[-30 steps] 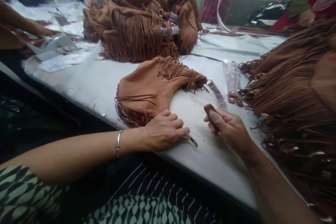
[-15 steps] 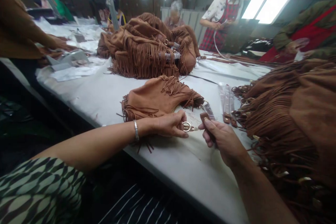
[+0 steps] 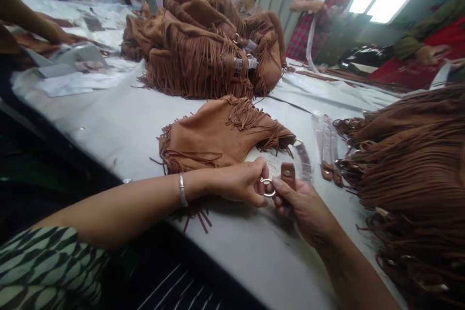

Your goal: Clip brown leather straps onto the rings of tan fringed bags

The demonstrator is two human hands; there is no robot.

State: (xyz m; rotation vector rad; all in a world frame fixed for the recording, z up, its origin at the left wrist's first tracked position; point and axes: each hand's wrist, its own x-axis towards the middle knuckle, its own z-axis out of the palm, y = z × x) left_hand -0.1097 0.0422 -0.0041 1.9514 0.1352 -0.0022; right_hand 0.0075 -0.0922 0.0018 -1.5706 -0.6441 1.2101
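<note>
A brown fringed suede bag (image 3: 214, 133) lies on the white table, its fringes hanging over the front edge. My left hand (image 3: 247, 181) is closed in a pinch on the metal ring (image 3: 269, 193) at the bag's near end. My right hand (image 3: 303, 203) grips a brown leather strap (image 3: 288, 170), whose end with a metal stud sticks up above the fingers. My right thumb and fingertips meet the ring. A plastic-wrapped stretch of strap curves from another ring (image 3: 298, 141) at the bag's far end towards my right hand. Fingers partly hide the strap's lower part.
Several wrapped straps (image 3: 326, 147) lie right of the bag. A heap of fringed bags (image 3: 203, 53) stands behind, and another pile (image 3: 414, 155) fills the right side. Co-workers stand or sit around the white table (image 3: 109, 121).
My right hand has come to the ring in my left hand, closing the gap between them. The strap end now stands more upright. The camera view has tilted down.
</note>
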